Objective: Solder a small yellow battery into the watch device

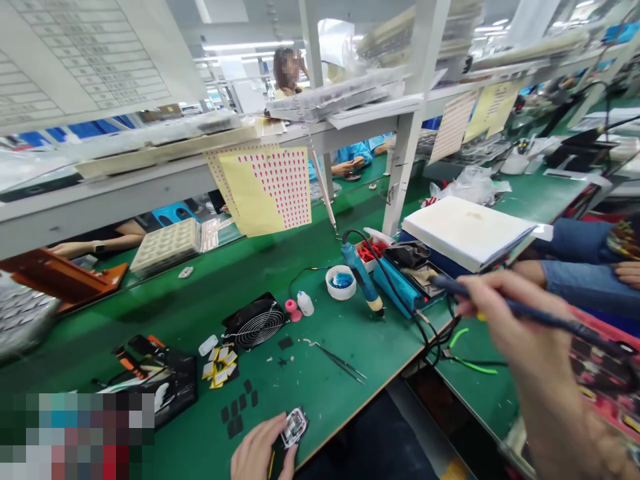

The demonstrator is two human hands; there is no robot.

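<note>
Fingers of right hand grip soldering iron; left hand clasps unlabelled module.

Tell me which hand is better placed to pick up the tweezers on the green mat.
Probably left. The left hand holds only a small module near the tweezers; the right hand is farther off, gripping a soldering iron.
</note>
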